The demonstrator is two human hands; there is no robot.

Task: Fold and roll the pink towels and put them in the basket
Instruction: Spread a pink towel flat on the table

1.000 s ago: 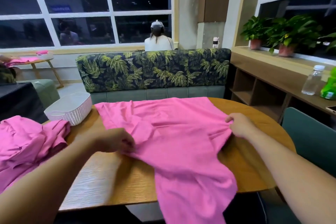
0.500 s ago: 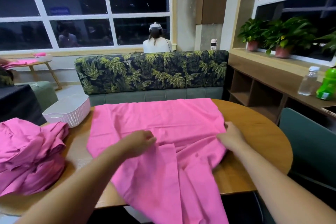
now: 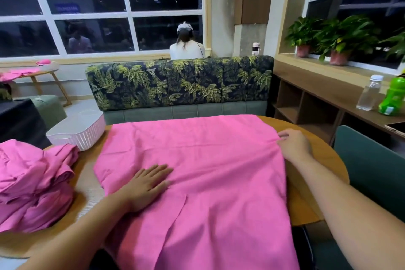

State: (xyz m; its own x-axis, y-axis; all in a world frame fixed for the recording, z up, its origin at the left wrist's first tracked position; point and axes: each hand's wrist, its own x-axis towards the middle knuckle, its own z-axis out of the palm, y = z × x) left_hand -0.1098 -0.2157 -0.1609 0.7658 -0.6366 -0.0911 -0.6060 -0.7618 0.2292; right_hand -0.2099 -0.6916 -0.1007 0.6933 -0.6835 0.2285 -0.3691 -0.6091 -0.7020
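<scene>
The work surface is a round wooden table [image 3: 315,199] set before a sofa with a palm-leaf back [image 3: 179,82]; dark windows lie beyond it. All positions below are given relative to the table.

A pink towel [image 3: 208,160] lies spread across the table's middle, its near portion hanging over the near edge. A raw edge or overlap runs down the near half, so the cloth appears to be already doubled in part; this cannot be confirmed. A heap of further pink towels [image 3: 32,184] sits at the table's left edge, unfolded. The white basket [image 3: 76,129] stands at the far left of the table, just beyond that heap; its contents are not visible.

The left hand [image 3: 146,184] rests flat, fingers spread, palm down on the towel's left portion, gripping nothing. The right hand [image 3: 293,144] sits at the towel's right edge, fingers curled onto the cloth; whether it pinches the edge or merely presses cannot be told.

Assessment: the step in hand is smoothing and squaring the towel ahead of folding. The task appears early. The next move calls for both hands to take an edge or corners and bring them over evenly, keeping the overhang from dragging the cloth off.
</scene>
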